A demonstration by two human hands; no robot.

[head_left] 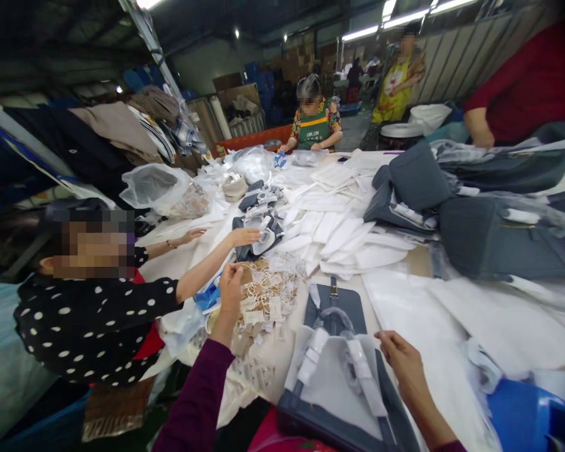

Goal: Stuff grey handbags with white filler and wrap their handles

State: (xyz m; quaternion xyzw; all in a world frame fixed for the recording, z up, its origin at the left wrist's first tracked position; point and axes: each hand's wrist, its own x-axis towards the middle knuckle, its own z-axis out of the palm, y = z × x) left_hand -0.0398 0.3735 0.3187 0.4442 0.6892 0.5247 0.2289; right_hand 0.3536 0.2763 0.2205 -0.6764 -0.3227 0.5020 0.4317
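Observation:
A dark blue-grey handbag lies in front of me with its flap laid back. A white sheet covers its middle, and white wrapping is wound round its straps. My left hand is raised at the edge of a pile of tags with pale strings. Its fingers are pinched together; a string seems to be at the fingertips, but I cannot be sure. At the bag's right side my right hand has its fingers closed near the white sheet's edge. What they hold is unclear.
A co-worker in a polka-dot top reaches over a smaller dark bag at left. More dark bags are heaped at right. White sheets cover the table's middle. A blue container stands at lower right. Another person works opposite.

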